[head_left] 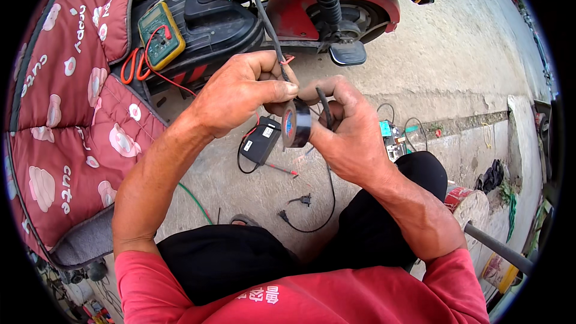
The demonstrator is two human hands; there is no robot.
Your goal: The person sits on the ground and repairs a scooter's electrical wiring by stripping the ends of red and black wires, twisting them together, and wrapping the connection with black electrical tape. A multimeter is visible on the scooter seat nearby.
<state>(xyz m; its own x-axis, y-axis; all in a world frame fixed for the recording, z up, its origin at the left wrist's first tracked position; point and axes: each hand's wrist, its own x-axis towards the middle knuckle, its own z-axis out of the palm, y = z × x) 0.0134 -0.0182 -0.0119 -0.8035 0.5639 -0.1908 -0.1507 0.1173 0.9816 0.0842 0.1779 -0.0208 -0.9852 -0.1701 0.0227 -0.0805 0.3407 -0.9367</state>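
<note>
My left hand pinches a black cable that hangs from the scooter, where a short red wire sticks out at a dark wrapped section. Just below those fingertips hangs a roll of black electrical tape, between my two hands. My right hand is closed around another length of black cable, its thumb against the tape roll. Where the tape meets the cable is partly hidden by my fingers.
A red-and-black scooter stands ahead, with a yellow multimeter on its deck. A pink quilted cover fills the left. A black box, loose plugs, a circuit device and a cylindrical drum lie around me.
</note>
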